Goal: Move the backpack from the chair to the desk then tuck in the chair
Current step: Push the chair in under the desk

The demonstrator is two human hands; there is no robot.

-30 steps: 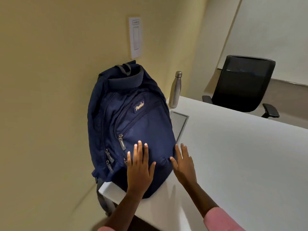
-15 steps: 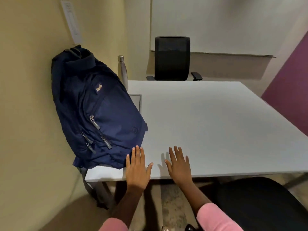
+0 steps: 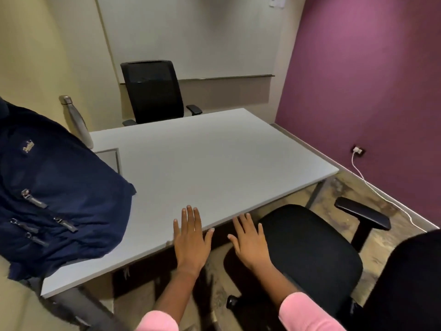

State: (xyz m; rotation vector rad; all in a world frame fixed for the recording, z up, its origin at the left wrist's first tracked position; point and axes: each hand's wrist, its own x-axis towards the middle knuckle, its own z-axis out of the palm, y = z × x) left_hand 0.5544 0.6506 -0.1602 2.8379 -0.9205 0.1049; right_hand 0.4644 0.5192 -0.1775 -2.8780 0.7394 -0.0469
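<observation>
The navy backpack (image 3: 57, 194) lies on the left end of the white desk (image 3: 214, 163), leaning against the yellow wall. A black office chair (image 3: 310, 256) stands at the desk's near right corner, its seat pulled out from under the desk and its backrest at the frame's right edge. My left hand (image 3: 191, 240) hovers flat over the desk's front edge, fingers spread, holding nothing. My right hand (image 3: 250, 242) is open beside it, just off the desk edge and over the left side of the chair seat.
A steel bottle (image 3: 76, 120) stands behind the backpack by the wall. A second black chair (image 3: 155, 91) sits at the desk's far side. A white cable (image 3: 372, 187) runs from a socket on the purple wall along the floor.
Both hands have left the backpack and moved right along the desk's front edge. My view has swung right, bringing the near chair into sight.
</observation>
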